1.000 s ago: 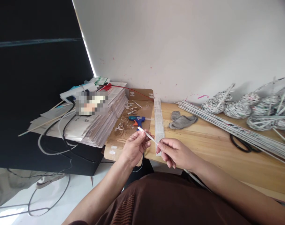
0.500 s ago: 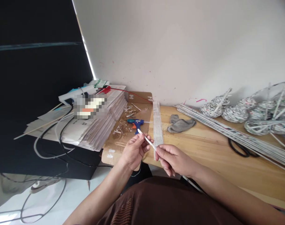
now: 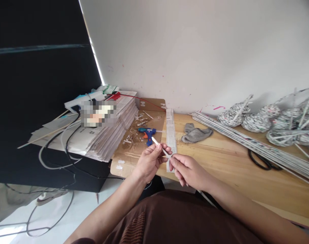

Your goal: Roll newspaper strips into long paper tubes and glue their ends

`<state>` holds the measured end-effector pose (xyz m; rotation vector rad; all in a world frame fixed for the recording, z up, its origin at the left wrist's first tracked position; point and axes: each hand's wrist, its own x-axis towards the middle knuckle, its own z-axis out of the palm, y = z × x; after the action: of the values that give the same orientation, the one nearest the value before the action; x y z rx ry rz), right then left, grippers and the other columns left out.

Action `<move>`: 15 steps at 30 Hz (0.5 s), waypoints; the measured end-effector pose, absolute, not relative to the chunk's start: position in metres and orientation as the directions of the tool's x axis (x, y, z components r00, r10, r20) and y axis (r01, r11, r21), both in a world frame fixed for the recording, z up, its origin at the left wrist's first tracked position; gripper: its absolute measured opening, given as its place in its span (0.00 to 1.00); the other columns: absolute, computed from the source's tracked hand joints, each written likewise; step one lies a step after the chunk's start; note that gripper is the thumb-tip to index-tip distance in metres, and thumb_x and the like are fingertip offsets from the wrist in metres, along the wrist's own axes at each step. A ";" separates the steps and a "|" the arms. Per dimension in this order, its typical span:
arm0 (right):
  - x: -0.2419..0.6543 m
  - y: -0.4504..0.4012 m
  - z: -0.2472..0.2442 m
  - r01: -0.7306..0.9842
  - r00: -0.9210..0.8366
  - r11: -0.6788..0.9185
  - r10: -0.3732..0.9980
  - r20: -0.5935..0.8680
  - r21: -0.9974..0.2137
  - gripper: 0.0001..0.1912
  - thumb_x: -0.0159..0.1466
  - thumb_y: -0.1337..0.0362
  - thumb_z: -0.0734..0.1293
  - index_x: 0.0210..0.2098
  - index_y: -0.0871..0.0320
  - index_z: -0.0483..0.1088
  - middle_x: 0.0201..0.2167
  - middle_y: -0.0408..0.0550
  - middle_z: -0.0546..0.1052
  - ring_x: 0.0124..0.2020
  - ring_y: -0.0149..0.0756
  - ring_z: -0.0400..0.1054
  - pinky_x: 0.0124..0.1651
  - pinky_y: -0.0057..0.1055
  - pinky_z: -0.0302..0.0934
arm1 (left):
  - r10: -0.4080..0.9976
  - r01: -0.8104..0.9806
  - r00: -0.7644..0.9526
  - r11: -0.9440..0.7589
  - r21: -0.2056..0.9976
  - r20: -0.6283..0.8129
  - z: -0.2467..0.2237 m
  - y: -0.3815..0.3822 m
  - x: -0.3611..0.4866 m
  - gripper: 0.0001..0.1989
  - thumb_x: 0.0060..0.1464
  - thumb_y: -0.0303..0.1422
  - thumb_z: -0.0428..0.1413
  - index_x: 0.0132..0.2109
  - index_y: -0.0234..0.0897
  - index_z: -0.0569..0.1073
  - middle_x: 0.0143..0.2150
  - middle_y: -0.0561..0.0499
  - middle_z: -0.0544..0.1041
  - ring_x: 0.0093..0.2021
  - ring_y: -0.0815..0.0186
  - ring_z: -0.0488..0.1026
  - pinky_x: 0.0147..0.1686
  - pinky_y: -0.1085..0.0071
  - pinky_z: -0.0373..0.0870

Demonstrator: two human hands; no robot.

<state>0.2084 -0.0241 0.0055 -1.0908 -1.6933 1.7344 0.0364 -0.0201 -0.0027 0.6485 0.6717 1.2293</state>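
Observation:
Between my two hands, above the table's front edge, a thin white paper tube is held at a slant. My left hand pinches it near its upper end, whose tip sticks out past the thumb. Close beside it, my right hand grips the lower part with thumb and fingers. Beyond the hands lies a blue glue gun on a brown cardboard sheet. A flat newspaper strip lies just behind the fingers.
Stacked paper sheets rise at the left, with cables hanging over the edge. A grey cloth lies on the wooden table. Long paper tubes and coiled paper bundles lie at the right.
The tube and my left hand have shifted slightly to the right, bringing my hands a little closer together. The camera view has moved slightly.

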 end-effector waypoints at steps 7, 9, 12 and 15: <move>0.214 -0.022 0.005 0.166 -0.617 -0.158 0.754 -0.227 -0.973 0.19 0.66 0.46 0.58 0.33 0.56 0.62 0.16 0.36 0.62 0.14 0.26 0.57 0.18 0.24 0.52 | 0.978 -0.681 0.172 0.206 0.702 -0.120 0.001 -0.018 0.040 0.08 0.54 0.35 0.60 0.37 0.33 0.73 0.33 0.49 0.77 0.34 0.69 0.76 0.29 0.79 0.72; 0.214 -0.024 0.007 0.278 -0.506 0.081 0.859 -0.074 -0.957 0.17 0.65 0.48 0.61 0.32 0.56 0.63 0.20 0.38 0.65 0.18 0.26 0.60 0.22 0.23 0.54 | 0.983 -0.692 0.128 0.185 0.697 -0.134 0.001 -0.017 0.040 0.09 0.53 0.34 0.61 0.37 0.32 0.73 0.33 0.49 0.77 0.35 0.69 0.77 0.31 0.79 0.73; 0.214 -0.026 0.007 0.260 -0.515 0.070 0.854 -0.077 -0.963 0.18 0.67 0.48 0.58 0.32 0.56 0.64 0.18 0.37 0.63 0.17 0.25 0.59 0.22 0.23 0.54 | 0.984 -0.708 0.118 0.179 0.684 -0.135 0.001 -0.017 0.039 0.10 0.52 0.35 0.62 0.36 0.31 0.74 0.32 0.49 0.77 0.35 0.68 0.77 0.32 0.79 0.74; 0.213 -0.024 0.003 0.057 -0.673 -0.295 0.695 -0.255 -0.954 0.20 0.67 0.46 0.56 0.33 0.56 0.62 0.14 0.33 0.57 0.12 0.24 0.54 0.16 0.22 0.50 | 0.982 -0.725 0.133 0.189 0.662 -0.135 0.002 -0.019 0.039 0.11 0.50 0.35 0.63 0.36 0.31 0.74 0.31 0.49 0.77 0.34 0.69 0.77 0.31 0.80 0.75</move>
<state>0.2131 -0.0236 0.0029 -0.9415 -1.5280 2.0180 0.0386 -0.0192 0.0016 0.5030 0.6246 1.3159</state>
